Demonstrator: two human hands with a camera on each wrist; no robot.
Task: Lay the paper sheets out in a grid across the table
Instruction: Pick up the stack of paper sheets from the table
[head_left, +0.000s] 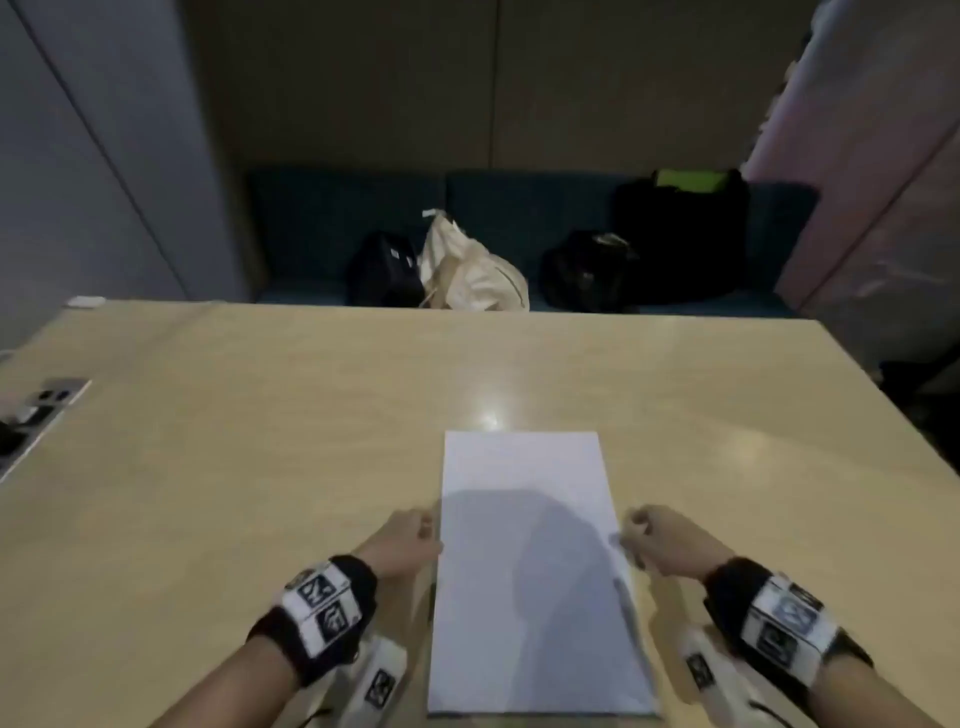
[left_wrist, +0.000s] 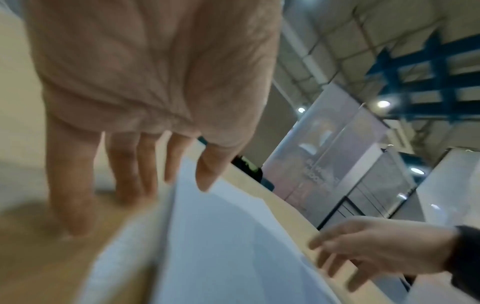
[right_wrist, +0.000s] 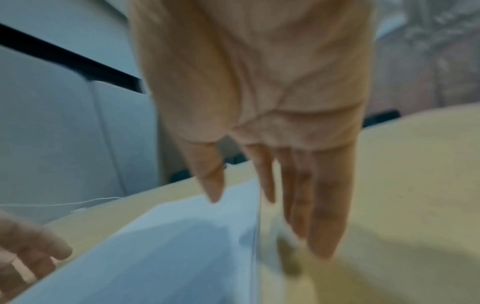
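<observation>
- The stack of paper sheets (head_left: 524, 519) lies flat at the near edge of the worktop (head_left: 260, 441).
- The left hand (head_left: 408, 543) pinches the stack's left edge, thumb on top.
- The right hand (head_left: 657, 538) pinches the right edge, lifting it slightly.
- Bags (head_left: 467, 270) sit on the bench beyond.

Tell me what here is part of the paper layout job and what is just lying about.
Job: paper stack; table; left hand; right hand.

Lying about: black bags; beige bag; sofa; socket panel.
</observation>
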